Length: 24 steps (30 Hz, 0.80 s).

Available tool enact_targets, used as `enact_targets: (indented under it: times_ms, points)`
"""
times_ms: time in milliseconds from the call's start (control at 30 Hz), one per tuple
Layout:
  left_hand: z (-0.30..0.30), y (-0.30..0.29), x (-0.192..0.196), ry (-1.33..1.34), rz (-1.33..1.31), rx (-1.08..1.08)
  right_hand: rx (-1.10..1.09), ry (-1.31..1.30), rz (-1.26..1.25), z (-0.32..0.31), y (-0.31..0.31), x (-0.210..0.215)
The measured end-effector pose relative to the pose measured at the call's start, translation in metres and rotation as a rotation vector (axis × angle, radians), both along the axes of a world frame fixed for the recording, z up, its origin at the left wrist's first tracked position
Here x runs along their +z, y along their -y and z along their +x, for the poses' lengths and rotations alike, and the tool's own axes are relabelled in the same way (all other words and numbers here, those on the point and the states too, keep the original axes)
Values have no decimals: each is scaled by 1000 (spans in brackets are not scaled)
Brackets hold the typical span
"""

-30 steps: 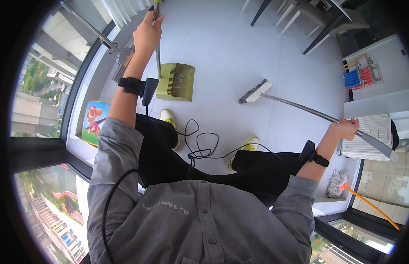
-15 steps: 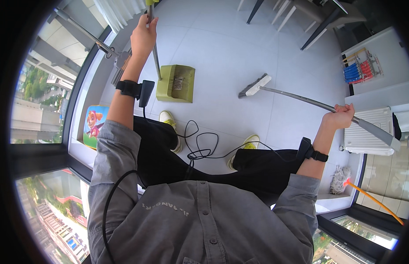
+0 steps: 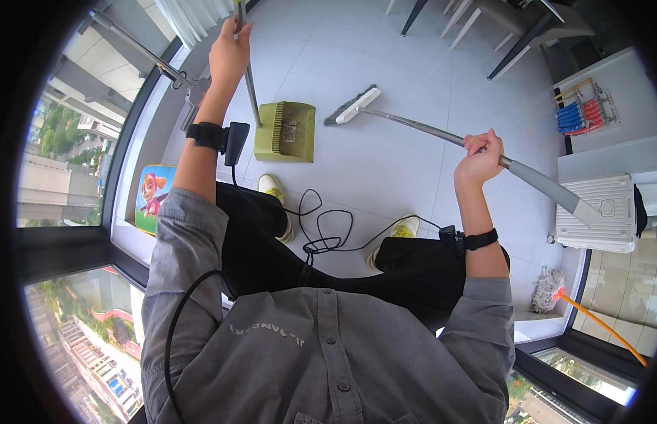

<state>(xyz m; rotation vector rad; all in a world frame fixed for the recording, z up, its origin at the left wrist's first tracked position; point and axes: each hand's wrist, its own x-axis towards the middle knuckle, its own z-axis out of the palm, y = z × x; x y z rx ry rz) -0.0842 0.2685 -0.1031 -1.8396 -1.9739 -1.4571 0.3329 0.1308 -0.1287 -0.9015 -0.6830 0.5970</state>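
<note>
My left hand [image 3: 230, 55] is closed round the upright handle of a green dustpan [image 3: 298, 138]. The pan rests on the floor in front of my left foot, its open mouth facing right, with a little debris inside. Wrapped round the grey metal pole of a broom is my right hand [image 3: 482, 157], fingers closed. The pole slants from the thick grey grip at lower right up to the broom head [image 3: 355, 106], white with grey bristles. That head lies on the floor just right of the dustpan, apart from it.
A black cable [image 3: 327, 232] loops over the pale tiled floor between my shoes. At right stand a white suitcase [image 3: 595, 222] and a mop [image 3: 547, 290] with an orange handle. Chairs [image 3: 498, 22] are at the far right; windows line the left.
My right hand has moved left and forward, carrying the broom. The broom head has slid left across the floor toward the dustpan. My left hand and the dustpan have hardly moved.
</note>
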Motion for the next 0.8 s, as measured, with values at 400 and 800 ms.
enact_targets:
  times_ms: [400,800]
  points:
    - [-10,-2,-6,30,6,46,-173,-261,-144,46,-4,4]
    - [-15,-2,-7,3,31,112,-102,-263,-139,52,9,27]
